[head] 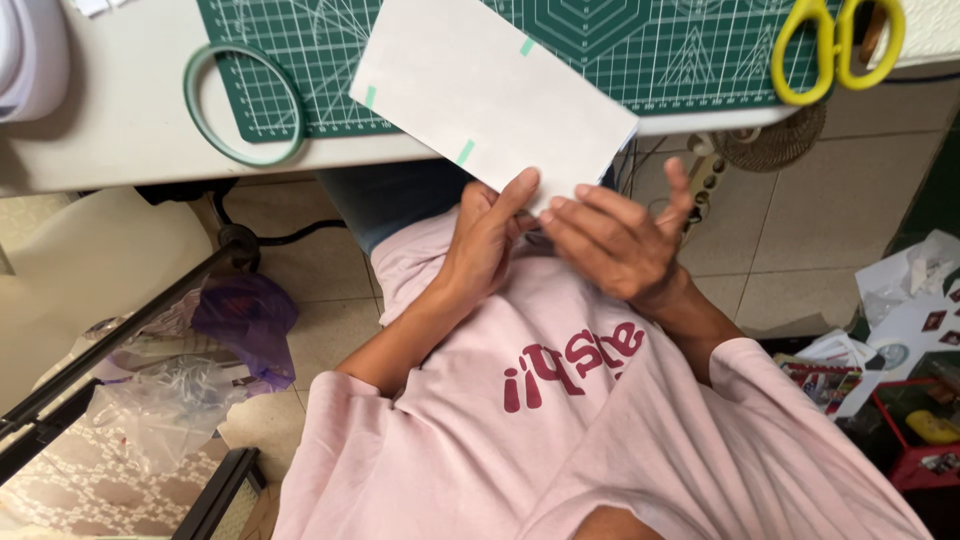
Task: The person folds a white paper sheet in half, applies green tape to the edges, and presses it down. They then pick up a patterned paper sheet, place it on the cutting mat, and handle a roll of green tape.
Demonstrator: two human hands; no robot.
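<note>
White paper (490, 95), a folded sheet with small green tape pieces on its edges, is held at its near edge by both hands. It slopes from the fingers out over the table edge and covers part of the green cutting mat (620, 50). The left hand (485, 245) pinches the lower edge of the paper, with the thumb on top and the other fingers under it. The right hand (615, 240) is just beside the left one; its fingertips touch the same edge, and the thumb stands up free. So the two hands are close together, both closed on the paper, above the lap of the person in a pink shirt (560, 430).

Beyond the hands, the mat lies on a white table (110, 120). To the left of the hands and farther away, a green tape ring (243, 105) lies half on the mat and half on the table. To the right and farther away, yellow scissors (838, 45) rest on the corner of the mat. Below the left hand, on the tiled floor, there is a clear plastic bag (165, 395) with a purple bag (245, 310) beside a black stand. To the right of the right hand, low on the floor, a red box (915, 430) and some papers are seen.
</note>
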